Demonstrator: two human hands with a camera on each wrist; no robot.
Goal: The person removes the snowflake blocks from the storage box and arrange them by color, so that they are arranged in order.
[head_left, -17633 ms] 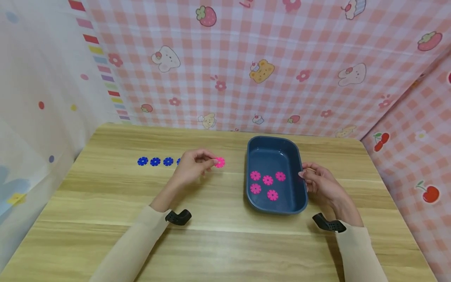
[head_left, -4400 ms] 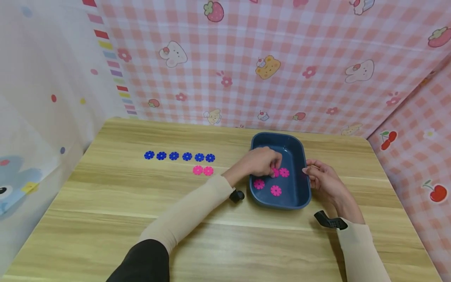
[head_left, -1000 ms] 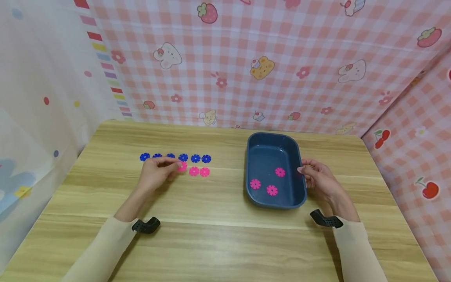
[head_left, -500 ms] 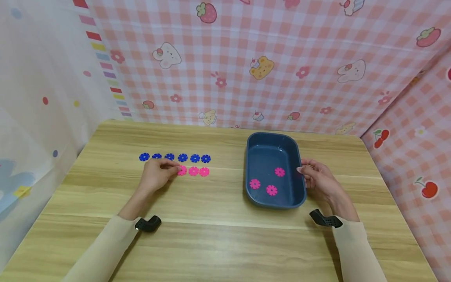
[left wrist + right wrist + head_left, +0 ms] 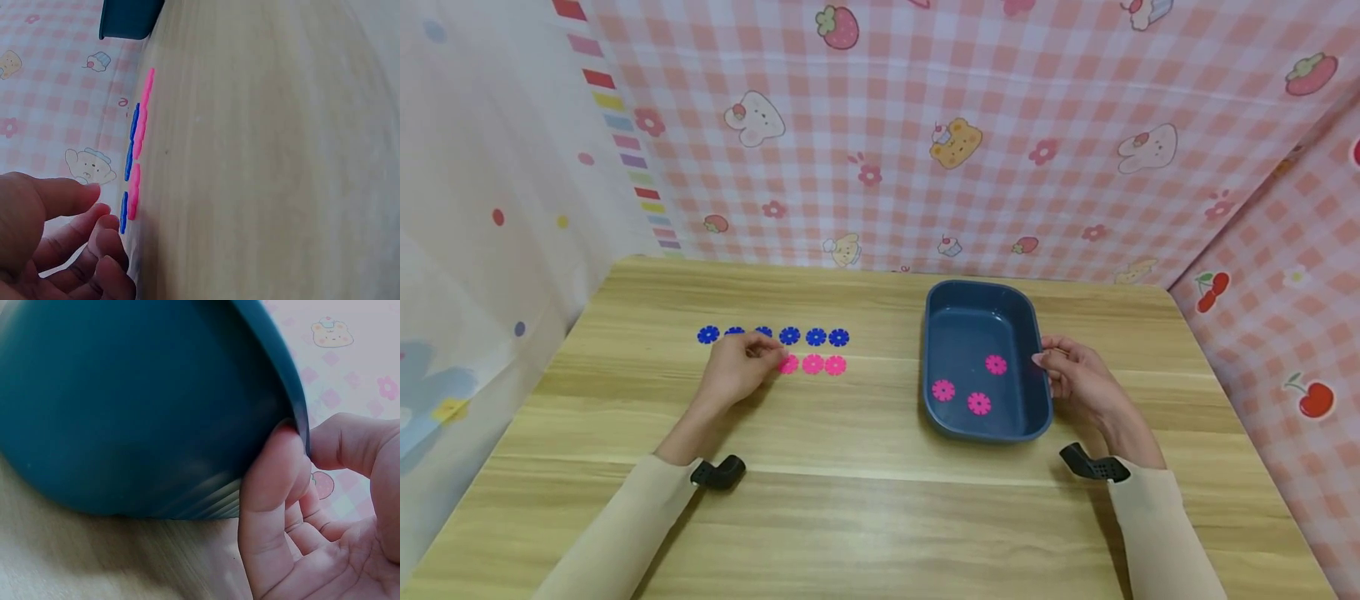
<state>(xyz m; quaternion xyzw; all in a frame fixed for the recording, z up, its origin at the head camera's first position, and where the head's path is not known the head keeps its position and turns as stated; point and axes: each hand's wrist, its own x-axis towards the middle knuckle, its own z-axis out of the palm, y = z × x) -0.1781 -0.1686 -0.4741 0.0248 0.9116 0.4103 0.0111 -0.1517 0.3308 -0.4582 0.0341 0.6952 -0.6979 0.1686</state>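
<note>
My left hand (image 5: pixel 741 367) is just left of a pink snowflake-shaped disc (image 5: pixel 790 364), the leftmost of three in a short row. In the left wrist view, thumb and fingertips (image 5: pixel 94 194) stand apart with nothing between them, and the nearest pink disc (image 5: pixel 134 192) lies flat on the table. Behind runs a row of several blue snowflake-shaped discs (image 5: pixel 790 335), partly covered by the hand. My right hand (image 5: pixel 1082 379) pinches the right rim of a dark blue plastic box (image 5: pixel 934 333) between thumb and index finger (image 5: pixel 269 500). Three pink discs (image 5: pixel 979 404) lie in the box.
The wooden table (image 5: pixel 865 517) carries the discs and the box. A pink checked cloth (image 5: pixel 880 108) hangs behind the table's back edge, with more cloth at both sides. Black wrist devices (image 5: pixel 718 473) sit at both cuffs.
A third pink disc, taken from the box by my left hand, has been lowered to the left end of the pink row and let go. My right hand has stayed on the rim.
</note>
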